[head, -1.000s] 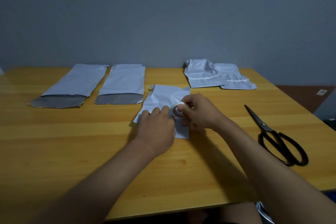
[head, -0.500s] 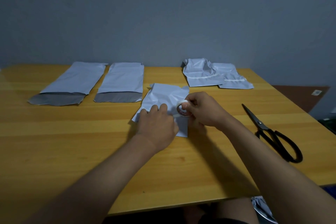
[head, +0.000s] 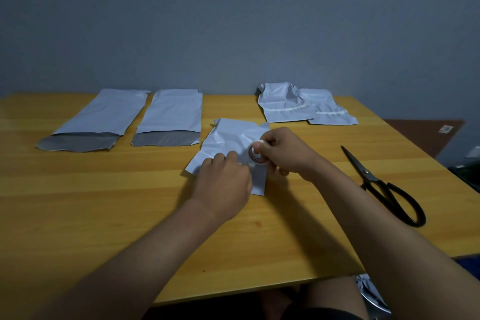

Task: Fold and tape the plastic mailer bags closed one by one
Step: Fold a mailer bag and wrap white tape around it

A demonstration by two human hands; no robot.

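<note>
My left hand presses the folded mailer bag flat at mid-worktop w/ fingers curled on the tape end, right hand pinching the tape roll; bag's thin, light, slippery & springy, so I'd pin it near the fold.

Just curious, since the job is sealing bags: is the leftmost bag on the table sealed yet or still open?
Still open. The leftmost bag lies flat and full length, its grey inner flap spread out at the near end, unfolded, with no tape visible.
</note>
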